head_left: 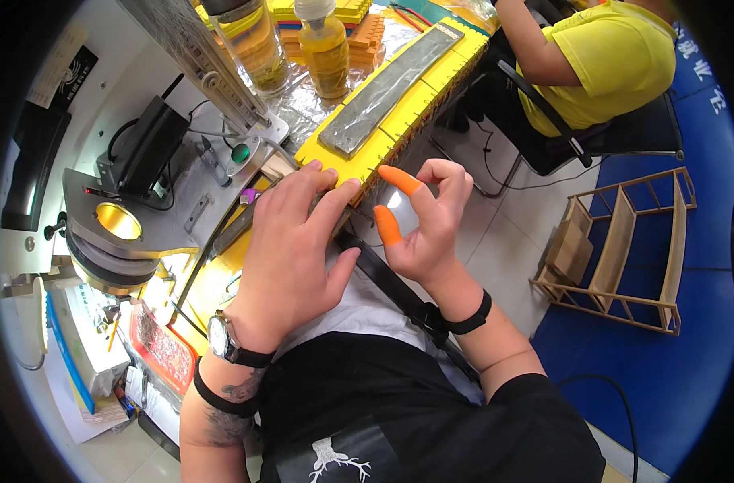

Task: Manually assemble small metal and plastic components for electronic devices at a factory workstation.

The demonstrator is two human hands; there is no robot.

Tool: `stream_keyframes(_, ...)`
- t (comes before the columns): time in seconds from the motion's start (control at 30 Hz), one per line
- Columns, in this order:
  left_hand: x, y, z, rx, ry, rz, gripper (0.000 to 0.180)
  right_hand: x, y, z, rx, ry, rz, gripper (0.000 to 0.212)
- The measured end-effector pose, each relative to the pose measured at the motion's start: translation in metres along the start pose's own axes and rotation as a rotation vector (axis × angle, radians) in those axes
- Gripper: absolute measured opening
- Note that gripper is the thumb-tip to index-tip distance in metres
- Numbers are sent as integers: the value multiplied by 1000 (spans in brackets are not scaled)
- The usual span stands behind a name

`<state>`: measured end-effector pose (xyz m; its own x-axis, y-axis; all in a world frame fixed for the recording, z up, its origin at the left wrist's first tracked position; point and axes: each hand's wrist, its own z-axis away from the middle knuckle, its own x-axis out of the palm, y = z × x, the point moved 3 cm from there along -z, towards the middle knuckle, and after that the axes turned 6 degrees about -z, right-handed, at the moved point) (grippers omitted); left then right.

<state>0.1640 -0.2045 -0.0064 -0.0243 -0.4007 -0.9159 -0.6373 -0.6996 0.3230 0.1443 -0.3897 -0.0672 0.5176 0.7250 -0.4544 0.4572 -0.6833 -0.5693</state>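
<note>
A long yellow board [411, 109] made of joined segments runs away from me, with a flat grey strip [395, 87] lying along its top. Thin pin-like bits line its right edge. My left hand [290, 237] is palm down, its fingers stretched out, the fingertips resting on the board's near end. Beside that end, to the right, is my right hand [427, 221]. Orange finger cots cover its thumb and index finger, which are held apart with nothing seen between them; the other fingers curl in.
Two jars of liquid, a tall one [258, 52] and a smaller one [325, 56], stand left of the board. A microscope-like device [113, 229] and a red tray [164, 346] are at left. A co-worker in a yellow shirt [616, 48] sits beyond a wooden rack [616, 249].
</note>
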Motion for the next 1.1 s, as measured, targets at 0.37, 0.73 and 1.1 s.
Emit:
stream_keyframes(0.37, 1, 3, -2, -18, -6, -12, 70, -3, 16, -5, 9, 15, 45, 47)
stream_keyframes(0.73, 1, 5, -4, -32, -23, 3, 72, -3, 29, -8, 40, 61, 14, 50)
stream_keyframes(1.1, -1, 8, -5, -36, -30, -1, 70, -2, 44, -18, 54, 116, 8, 51)
